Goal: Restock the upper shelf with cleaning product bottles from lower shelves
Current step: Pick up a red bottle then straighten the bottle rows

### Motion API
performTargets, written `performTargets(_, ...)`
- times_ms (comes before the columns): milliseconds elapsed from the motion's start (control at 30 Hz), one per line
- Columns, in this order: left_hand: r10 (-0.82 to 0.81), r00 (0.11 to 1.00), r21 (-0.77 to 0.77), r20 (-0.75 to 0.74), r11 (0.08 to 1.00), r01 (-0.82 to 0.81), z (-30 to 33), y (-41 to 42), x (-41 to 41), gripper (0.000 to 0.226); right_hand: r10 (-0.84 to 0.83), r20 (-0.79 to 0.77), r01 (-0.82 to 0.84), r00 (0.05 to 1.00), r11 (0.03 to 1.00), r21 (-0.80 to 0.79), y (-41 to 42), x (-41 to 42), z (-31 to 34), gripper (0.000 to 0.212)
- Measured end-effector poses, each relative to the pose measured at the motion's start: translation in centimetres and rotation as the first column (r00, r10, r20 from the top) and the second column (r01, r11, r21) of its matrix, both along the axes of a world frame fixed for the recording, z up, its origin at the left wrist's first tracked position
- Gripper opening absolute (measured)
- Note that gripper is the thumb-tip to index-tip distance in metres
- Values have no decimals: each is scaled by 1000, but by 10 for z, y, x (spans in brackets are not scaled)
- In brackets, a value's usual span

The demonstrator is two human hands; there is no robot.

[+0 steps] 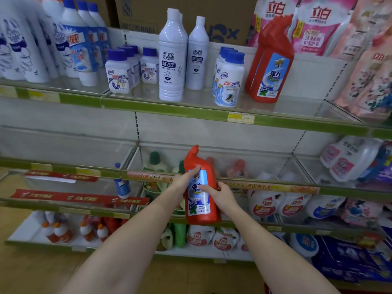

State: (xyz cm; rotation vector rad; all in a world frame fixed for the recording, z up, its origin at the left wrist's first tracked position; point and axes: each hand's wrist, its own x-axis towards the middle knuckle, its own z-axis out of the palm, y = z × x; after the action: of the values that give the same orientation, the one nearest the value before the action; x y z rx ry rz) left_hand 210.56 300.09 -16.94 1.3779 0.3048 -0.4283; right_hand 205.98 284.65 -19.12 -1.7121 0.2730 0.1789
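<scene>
Head cam: red bottle held in both hands

Left hand (184, 181) and right hand (222, 195) both grip red bottle (201, 205), upright, slight tilt, fingers across its label. Upper shelf (191, 107) sits well above the hands; matching red bottles (269, 60) stand up-right of them.

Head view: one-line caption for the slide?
Both hands, left and right, hold a red bottle below the upper shelf.
</scene>
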Motion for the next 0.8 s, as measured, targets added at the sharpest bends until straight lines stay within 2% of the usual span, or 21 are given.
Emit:
performTargets(67,48,998,-28,35,998,-47,9,-3,-1,40,-19,14,19,1000,998,57,-1,2,1,63)
performTargets(133,87,992,-38,86,996,-84,17,-7,1,49,-61,23,58,998,993,107,1,4,6,70)
performTargets(233,104,978,2,180,994,-107,33,-15,8,69,-121,70,106,990,975,194,0,7,19,55)
performTargets(433,31,913,130,408,987,-92,75,-33,18,69,-205,206,157,957,961,228,-9,13,57,33)
performTargets(600,-27,790,138,612,988,-73,124,-55,26,62,-298,310,230,903,943,239,-22,21,95,56)
performTargets(700,-26,688,119,725,989,-88,155,-73,32,54,-372,382,255,846,912,322,-33,28,125,43)
performTargets(767,-10,641,117,767,985,-125,176,-87,35,57,-414,422,256,807,888,381,-42,35,146,32)
performTargets(800,1,622,111,783,984,-141,185,-94,37,61,-429,447,258,784,882,394,-47,39,157,36)
